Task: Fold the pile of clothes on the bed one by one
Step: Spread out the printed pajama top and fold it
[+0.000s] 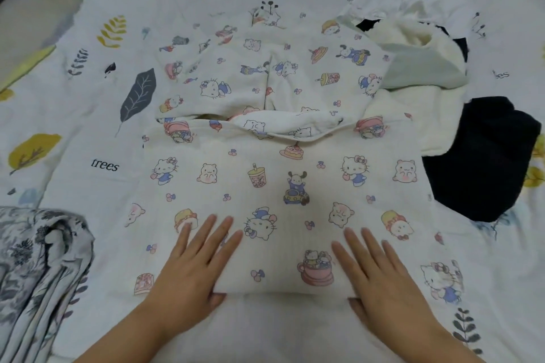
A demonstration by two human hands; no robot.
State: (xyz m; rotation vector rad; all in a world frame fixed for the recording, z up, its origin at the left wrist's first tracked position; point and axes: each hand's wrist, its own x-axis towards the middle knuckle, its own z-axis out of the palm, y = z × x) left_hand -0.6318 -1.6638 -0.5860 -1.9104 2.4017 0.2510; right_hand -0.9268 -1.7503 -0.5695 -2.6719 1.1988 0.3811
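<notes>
Cream cartoon-print cotton garment point(274, 186) is lying half-folded; your left hand point(188, 271) and right hand point(383, 274) are pressing it flat-fingered, unfolded pile point(442, 68) waiting.

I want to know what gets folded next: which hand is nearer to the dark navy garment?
Right. The right hand lies flat on the cartoon-print garment, below-left of the dark navy garment; the left hand lies further left.

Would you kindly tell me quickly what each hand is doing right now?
Left hand: open, fingers flat on the cream cartoon-print cotton garment, thumb under its near edge.
Right hand: open, likewise flat on that garment.
</notes>
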